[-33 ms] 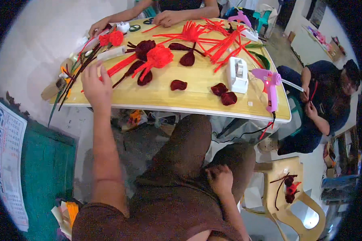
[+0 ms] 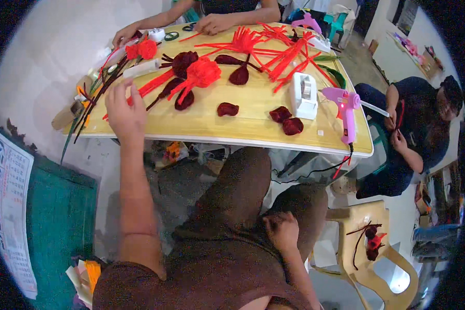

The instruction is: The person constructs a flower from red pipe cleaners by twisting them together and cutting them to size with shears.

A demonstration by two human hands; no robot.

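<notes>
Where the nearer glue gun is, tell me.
In the head view, the nearer glue gun is by the table's right edge, right of the white tape dispenser.

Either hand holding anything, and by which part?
The left hand overlaps the red stems in view; a hold cannot be told. The right hand shows nothing held.

Desk (image 2: 206,123) is yellow-topped with a white edge. Pale wall (image 2: 62,67) runs along its left, green panel (image 2: 62,222) and calendar (image 2: 8,199) closer in. Tan plastic chair (image 2: 372,211) off its near right corner, green chair (image 2: 338,25) beyond its far right.
</notes>
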